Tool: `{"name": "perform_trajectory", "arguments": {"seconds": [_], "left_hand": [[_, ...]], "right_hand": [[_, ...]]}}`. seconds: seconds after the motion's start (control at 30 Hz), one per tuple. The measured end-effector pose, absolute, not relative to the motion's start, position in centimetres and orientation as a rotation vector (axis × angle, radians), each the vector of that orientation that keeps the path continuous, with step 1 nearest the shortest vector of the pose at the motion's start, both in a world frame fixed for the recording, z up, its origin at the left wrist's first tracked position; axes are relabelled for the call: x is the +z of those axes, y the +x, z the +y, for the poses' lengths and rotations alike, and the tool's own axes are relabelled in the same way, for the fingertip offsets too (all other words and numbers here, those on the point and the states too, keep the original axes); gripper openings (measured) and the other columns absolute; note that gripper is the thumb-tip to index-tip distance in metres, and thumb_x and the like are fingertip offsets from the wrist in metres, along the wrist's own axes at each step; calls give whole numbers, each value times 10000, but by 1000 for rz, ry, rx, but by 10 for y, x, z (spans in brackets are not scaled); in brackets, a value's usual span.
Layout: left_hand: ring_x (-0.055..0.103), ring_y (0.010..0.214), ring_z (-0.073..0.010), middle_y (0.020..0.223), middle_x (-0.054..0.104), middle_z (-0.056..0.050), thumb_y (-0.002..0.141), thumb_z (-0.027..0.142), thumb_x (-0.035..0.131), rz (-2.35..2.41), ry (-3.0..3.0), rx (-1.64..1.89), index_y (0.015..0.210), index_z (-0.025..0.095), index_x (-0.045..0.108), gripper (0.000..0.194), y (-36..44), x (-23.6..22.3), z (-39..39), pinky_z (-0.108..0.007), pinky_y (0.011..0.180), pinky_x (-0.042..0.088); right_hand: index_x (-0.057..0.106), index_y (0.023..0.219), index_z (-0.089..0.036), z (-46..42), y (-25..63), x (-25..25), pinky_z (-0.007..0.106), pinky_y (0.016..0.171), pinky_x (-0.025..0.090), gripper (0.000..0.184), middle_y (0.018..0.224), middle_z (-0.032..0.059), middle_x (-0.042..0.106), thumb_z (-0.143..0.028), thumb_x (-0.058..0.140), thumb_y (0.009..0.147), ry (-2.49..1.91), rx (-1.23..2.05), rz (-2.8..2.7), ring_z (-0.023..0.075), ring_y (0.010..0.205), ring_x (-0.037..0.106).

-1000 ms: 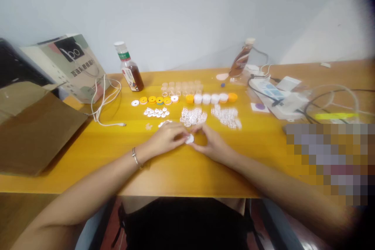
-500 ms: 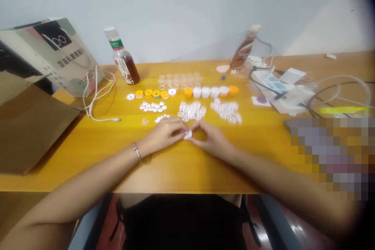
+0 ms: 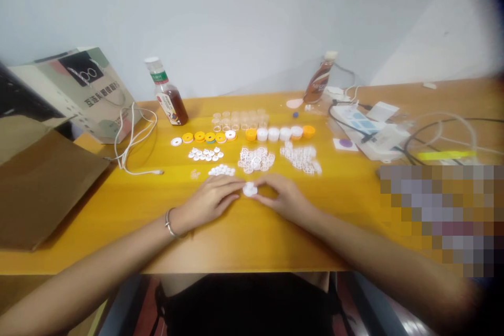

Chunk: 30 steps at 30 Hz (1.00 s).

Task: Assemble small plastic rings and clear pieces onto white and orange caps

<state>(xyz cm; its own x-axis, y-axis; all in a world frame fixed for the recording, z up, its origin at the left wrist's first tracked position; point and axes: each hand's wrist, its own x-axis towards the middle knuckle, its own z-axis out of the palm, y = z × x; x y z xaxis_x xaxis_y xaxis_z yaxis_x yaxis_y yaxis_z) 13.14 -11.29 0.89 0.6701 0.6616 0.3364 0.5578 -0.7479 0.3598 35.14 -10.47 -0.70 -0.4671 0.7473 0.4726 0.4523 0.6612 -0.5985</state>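
Note:
A small white round plastic piece (image 3: 250, 189) with a raised middle is between my two hands, just above the table. My right hand (image 3: 284, 195) pinches its right side between thumb and forefinger. At its left edge are the fingertips of my left hand (image 3: 210, 200), thumb below and forefinger above; their exact contact is blurred. Beyond the hands lie a cluster of small white pieces (image 3: 221, 170), a pile of openwork white discs (image 3: 255, 159) and another pile of whitish translucent parts (image 3: 301, 157). White knobbed discs (image 3: 205, 154) lie farther left.
Behind are yellow and white rings (image 3: 200, 137), white and orange caps (image 3: 273, 134) and clear cups (image 3: 240, 119). Two drink bottles, one left (image 3: 171, 100) and one right (image 3: 318, 81), stand near the wall. A cardboard box (image 3: 47, 184), paper bag (image 3: 90, 97), white cable (image 3: 126, 155) and power strip (image 3: 364, 128) flank them.
The camera view has tilted, so the table sits lower. My left hand has shifted left, uncovering more of the small white pieces and showing more of the held piece. My right hand stays on it.

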Motion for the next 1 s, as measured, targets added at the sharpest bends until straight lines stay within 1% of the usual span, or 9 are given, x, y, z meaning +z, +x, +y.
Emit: {"name": "perform_trajectory", "arguments": {"seconds": [0.1, 0.2, 0.37, 0.53, 0.73, 0.9, 1.0], "left_hand": [[522, 1073, -188, 1166, 585, -61, 878, 223, 448, 972, 2697, 622, 1248, 234, 461, 370, 129, 9, -116, -394, 900, 412], [535, 1060, -179, 1158, 596, -45, 890, 231, 428, 944, 2713, 585, 1237, 253, 471, 350, 130, 12, -116, -381, 890, 403], [528, 1069, -167, 1185, 580, -42, 897, 236, 418, 954, 2756, 547, 1262, 260, 439, 367, 130, 15, -118, -365, 906, 362], [536, 1048, -162, 1177, 583, -43, 896, 236, 421, 953, 2783, 564, 1241, 268, 462, 349, 130, 13, -119, -354, 903, 348], [537, 1047, -169, 1181, 583, -45, 901, 236, 408, 949, 2787, 548, 1225, 265, 481, 334, 130, 15, -119, -360, 896, 343], [530, 1046, -175, 1203, 566, -47, 901, 234, 406, 961, 2803, 505, 1243, 272, 464, 349, 130, 16, -120, -358, 892, 332], [524, 1043, -178, 1209, 559, -48, 902, 239, 402, 964, 2833, 476, 1261, 274, 441, 363, 130, 15, -120, -360, 892, 329]], "right_hand": [[612, 864, -204, -105, 351, -8, 299, 739, 480, 101, 846, 31, 684, -207, 614, 763, -891, 496, -2144, 169, 796, 625], [628, 868, -212, -106, 351, -7, 303, 736, 478, 99, 848, 26, 695, -216, 610, 771, -891, 483, -2154, 171, 787, 627], [647, 877, -212, -105, 351, -7, 295, 725, 473, 111, 843, 27, 704, -224, 619, 771, -863, 460, -2161, 166, 773, 633], [658, 874, -224, -103, 351, -9, 300, 723, 469, 116, 833, 19, 706, -253, 634, 765, -860, 453, -2167, 167, 770, 636], [662, 887, -239, -103, 352, -8, 323, 745, 481, 122, 874, 22, 707, -263, 623, 774, -874, 523, -2173, 177, 798, 637], [672, 873, -237, -103, 352, -8, 315, 724, 492, 113, 844, 21, 715, -260, 628, 770, -836, 503, -2151, 170, 770, 644], [677, 870, -241, -102, 352, -12, 314, 718, 494, 110, 862, 21, 717, -254, 625, 774, -820, 465, -2150, 174, 790, 645]]}}
